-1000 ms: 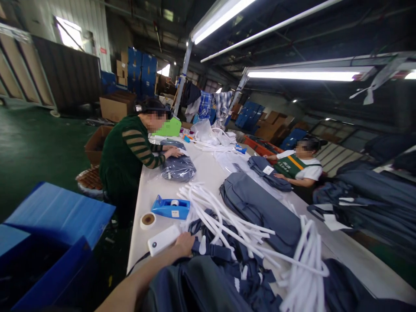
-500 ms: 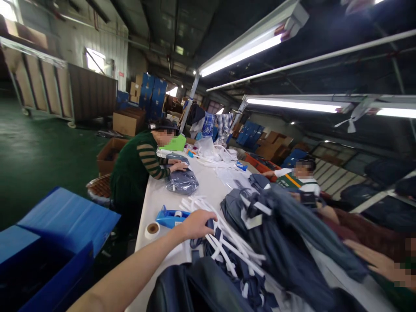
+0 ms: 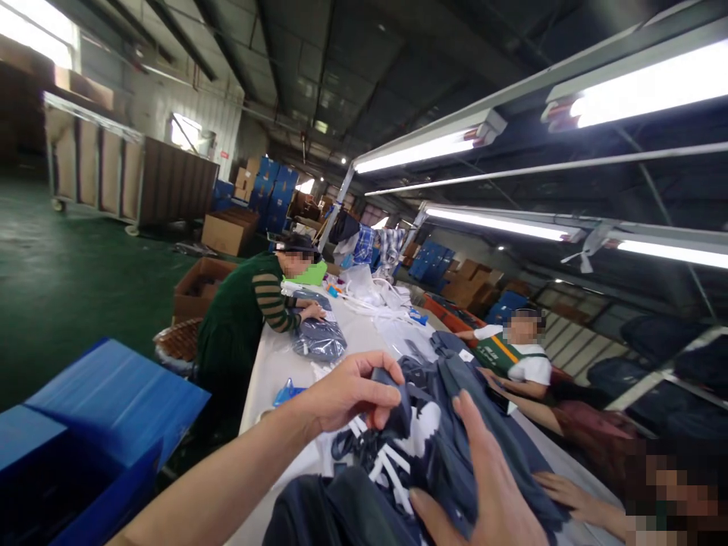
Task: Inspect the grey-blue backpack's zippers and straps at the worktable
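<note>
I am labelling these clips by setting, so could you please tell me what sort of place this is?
Probably a garment packing workshop: people at a long white table handle dark blue clothing, one piece already bagged, with stacked cardboard boxes behind.

Right hand (image 3: 483, 485) cut off at the bottom edge, wrist out of frame. Tape dispenser (image 3: 286, 393) mostly hidden behind left hand (image 3: 346, 390). White straps (image 3: 382, 461) partly buried under garment (image 3: 449, 425). Co-worker's hand (image 3: 560, 485) at lower right is blurred.
</note>
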`<action>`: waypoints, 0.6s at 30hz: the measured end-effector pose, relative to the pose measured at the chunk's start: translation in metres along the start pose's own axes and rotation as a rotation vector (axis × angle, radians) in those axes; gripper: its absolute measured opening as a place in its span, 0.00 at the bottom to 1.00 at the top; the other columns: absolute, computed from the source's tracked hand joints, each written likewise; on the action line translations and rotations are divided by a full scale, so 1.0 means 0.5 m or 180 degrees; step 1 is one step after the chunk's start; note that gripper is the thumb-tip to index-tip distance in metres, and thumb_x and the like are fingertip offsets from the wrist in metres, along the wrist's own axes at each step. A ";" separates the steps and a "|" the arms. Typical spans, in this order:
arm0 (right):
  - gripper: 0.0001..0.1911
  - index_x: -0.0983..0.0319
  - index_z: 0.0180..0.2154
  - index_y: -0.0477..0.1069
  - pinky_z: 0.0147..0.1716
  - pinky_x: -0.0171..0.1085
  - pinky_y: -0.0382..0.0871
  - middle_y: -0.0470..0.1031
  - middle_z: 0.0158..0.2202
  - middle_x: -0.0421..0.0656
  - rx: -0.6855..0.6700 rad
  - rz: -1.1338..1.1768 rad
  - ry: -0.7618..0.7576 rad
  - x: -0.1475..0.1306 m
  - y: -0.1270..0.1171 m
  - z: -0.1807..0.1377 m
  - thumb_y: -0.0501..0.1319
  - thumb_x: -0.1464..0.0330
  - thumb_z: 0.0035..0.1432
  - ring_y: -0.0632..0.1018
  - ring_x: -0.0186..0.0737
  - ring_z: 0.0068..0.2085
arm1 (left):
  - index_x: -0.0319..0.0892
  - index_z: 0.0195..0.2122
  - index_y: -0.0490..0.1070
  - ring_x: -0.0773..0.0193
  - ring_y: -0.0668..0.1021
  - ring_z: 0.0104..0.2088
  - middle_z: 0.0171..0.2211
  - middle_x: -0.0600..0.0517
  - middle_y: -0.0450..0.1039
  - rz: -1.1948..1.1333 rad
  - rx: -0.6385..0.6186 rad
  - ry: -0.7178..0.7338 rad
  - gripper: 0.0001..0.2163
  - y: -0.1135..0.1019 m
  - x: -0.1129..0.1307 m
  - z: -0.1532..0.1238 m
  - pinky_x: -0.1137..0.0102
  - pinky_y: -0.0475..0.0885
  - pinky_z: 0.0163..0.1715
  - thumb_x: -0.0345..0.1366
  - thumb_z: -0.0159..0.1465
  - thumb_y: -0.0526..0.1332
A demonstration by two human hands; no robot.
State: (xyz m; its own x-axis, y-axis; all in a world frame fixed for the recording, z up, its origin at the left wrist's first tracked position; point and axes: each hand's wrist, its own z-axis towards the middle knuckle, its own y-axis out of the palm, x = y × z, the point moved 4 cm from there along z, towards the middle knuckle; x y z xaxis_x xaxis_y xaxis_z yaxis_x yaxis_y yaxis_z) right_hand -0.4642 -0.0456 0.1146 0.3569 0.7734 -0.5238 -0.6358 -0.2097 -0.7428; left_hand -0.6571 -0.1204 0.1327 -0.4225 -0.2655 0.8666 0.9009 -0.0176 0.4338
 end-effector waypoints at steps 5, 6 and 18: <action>0.30 0.60 0.60 0.65 0.60 0.43 0.68 0.73 0.58 0.48 -0.0563 0.0563 0.0290 -0.043 0.061 0.051 0.56 0.54 0.59 0.71 0.51 0.61 | 0.42 0.50 0.64 0.67 0.77 0.21 0.27 0.52 0.77 -0.0352 -0.0394 0.0050 0.29 0.003 -0.007 0.010 0.78 0.70 0.18 0.45 0.50 0.72; 0.26 0.60 0.53 0.71 0.55 0.41 0.72 0.77 0.52 0.48 -0.0687 0.0797 0.0565 -0.034 0.072 0.051 0.55 0.53 0.59 0.75 0.50 0.57 | 0.43 0.53 0.62 0.66 0.78 0.23 0.30 0.52 0.77 -0.0299 -0.0345 0.0187 0.30 -0.013 -0.012 0.012 0.77 0.71 0.20 0.45 0.53 0.70; 0.20 0.67 0.29 0.74 0.21 0.27 0.62 0.74 0.21 0.43 -0.2375 0.3108 0.2587 0.053 0.170 0.008 0.62 0.54 0.54 0.68 0.27 0.19 | 0.52 0.68 0.57 0.53 0.62 0.68 0.69 0.47 0.57 0.2972 -0.0491 0.1435 0.33 -0.042 -0.080 -0.097 0.56 0.57 0.68 0.29 0.62 0.63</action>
State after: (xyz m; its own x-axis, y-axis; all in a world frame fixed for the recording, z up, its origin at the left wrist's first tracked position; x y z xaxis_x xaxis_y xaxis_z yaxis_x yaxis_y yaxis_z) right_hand -0.5115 -0.0407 0.0395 0.4414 -0.3408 -0.8301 -0.4427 -0.8873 0.1288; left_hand -0.6544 -0.1560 0.0772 0.4950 -0.5710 0.6549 0.8662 0.2651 -0.4236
